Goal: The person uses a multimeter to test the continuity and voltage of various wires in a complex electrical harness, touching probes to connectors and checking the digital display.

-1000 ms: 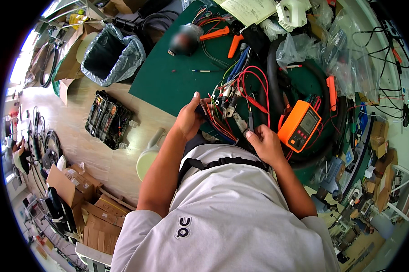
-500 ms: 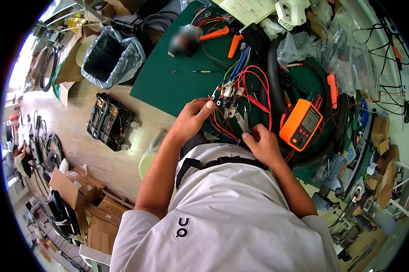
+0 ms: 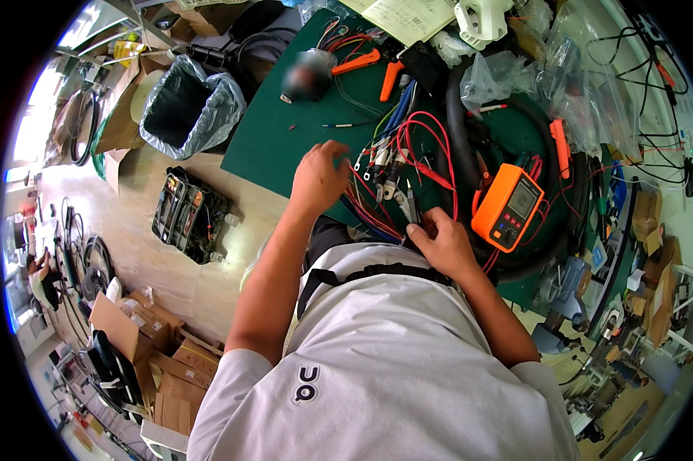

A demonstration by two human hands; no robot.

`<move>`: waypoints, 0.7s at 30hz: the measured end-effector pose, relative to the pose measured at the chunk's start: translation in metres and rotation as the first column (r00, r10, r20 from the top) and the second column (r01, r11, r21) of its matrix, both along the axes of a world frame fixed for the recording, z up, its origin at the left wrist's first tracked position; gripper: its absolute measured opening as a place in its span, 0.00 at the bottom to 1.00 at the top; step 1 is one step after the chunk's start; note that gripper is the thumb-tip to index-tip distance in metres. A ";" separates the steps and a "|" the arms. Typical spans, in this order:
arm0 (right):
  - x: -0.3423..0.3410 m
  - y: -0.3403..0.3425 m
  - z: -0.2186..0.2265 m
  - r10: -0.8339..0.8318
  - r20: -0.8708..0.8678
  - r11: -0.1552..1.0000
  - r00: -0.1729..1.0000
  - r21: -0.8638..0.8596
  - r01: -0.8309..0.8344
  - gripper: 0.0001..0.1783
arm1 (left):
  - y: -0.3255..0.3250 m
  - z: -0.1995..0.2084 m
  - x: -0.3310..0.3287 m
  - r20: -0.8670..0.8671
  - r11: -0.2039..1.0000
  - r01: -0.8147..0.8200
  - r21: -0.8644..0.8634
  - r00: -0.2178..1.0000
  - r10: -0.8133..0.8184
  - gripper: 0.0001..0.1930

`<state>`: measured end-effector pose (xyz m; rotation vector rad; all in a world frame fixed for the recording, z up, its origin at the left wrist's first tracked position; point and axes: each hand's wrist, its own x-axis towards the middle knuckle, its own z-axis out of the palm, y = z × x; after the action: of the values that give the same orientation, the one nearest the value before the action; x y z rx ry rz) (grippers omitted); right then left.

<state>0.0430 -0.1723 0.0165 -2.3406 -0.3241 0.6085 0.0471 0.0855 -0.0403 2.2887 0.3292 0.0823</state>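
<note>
My left hand (image 3: 320, 177) is raised over the green table mat (image 3: 273, 142), just left of the wire bundle. Its fingers are bent and apart, the tips a little blurred, with nothing visible in them. Red and dark wires (image 3: 368, 213) lie beside it, near my waist. My right hand (image 3: 445, 242) is closed on a dark, pliers-like tool (image 3: 412, 206) with a narrow pointed end; the fingers hide most of it. Metal cable lugs (image 3: 390, 189) and white-sleeved wire ends (image 3: 380, 157) lie close to its tip. Red test leads (image 3: 437, 177) loop to the right.
An orange handheld meter (image 3: 508, 207) stands right of my right hand. Thick black cable (image 3: 460, 115) curves behind it. Orange-handled tools (image 3: 391, 81), a notepad (image 3: 408, 17) and plastic bags (image 3: 500, 77) lie farther back. A lined bin (image 3: 189, 104) and tool case (image 3: 189, 215) are on the left floor.
My left hand has drawn left and up, away from the red wires, and turned so its thumb no longer shows. My right hand stays nearly in place with the tool.
</note>
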 end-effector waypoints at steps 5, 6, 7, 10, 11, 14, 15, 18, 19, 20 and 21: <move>-0.001 -0.005 0.004 -0.018 0.019 1.000 1.000 0.012 0.018 0.23 | -0.001 -0.016 0.045 -0.264 0.983 0.167 -0.071 0.948 -0.180 0.15; -0.002 -0.006 0.005 -0.024 0.021 1.000 0.999 0.017 0.024 0.23 | -0.003 -0.014 0.051 -0.331 0.972 0.203 -0.121 0.915 -0.232 0.15; -0.002 -0.007 0.006 -0.020 0.029 1.000 0.999 0.008 0.020 0.23 | -0.003 -0.024 0.056 -0.290 0.965 0.224 -0.138 0.922 -0.256 0.18; -0.002 -0.008 0.008 -0.015 0.023 1.000 1.000 -0.018 0.016 0.23 | -0.002 -0.026 0.065 -0.352 0.935 0.244 -0.259 0.877 -0.326 0.15; -0.002 -0.009 0.009 -0.018 0.005 0.999 1.000 -0.027 0.018 0.23 | -0.001 -0.026 0.064 -0.373 0.907 0.163 -0.387 0.872 -0.316 0.14; 0.001 -0.010 0.005 -0.026 -0.036 0.999 0.999 -0.021 0.026 0.23 | 0.002 -0.023 0.057 -0.391 0.741 -0.026 -0.671 0.861 -0.324 0.11; 0.002 -0.010 0.003 -0.021 -0.047 1.000 0.999 -0.014 0.020 0.23 | 0.001 -0.026 0.054 -0.358 0.678 -0.041 -0.734 0.872 -0.334 0.11; 0.001 -0.006 -0.001 0.011 -0.038 0.999 0.999 0.036 -0.010 0.23 | 0.002 -0.028 0.051 -0.362 0.576 -0.104 -0.811 0.863 -0.353 0.10; 0.002 -0.005 0.000 0.020 -0.047 0.999 0.999 0.039 -0.018 0.23 | 0.003 -0.025 0.050 -0.373 0.543 -0.134 -0.829 0.856 -0.358 0.10; 0.003 -0.003 0.002 0.029 -0.056 0.999 0.998 0.043 -0.027 0.23 | 0.005 -0.022 0.051 -0.384 0.509 -0.164 -0.845 0.849 -0.363 0.09; 0.005 0.000 0.003 0.039 -0.064 0.998 0.997 0.047 -0.036 0.22 | 0.006 -0.018 0.052 -0.375 0.527 -0.150 -0.836 0.858 -0.352 0.09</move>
<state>0.0481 -0.1725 0.0193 -2.2698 -0.3495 0.6871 0.0986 0.0912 -0.0582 1.2675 0.3818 -0.6475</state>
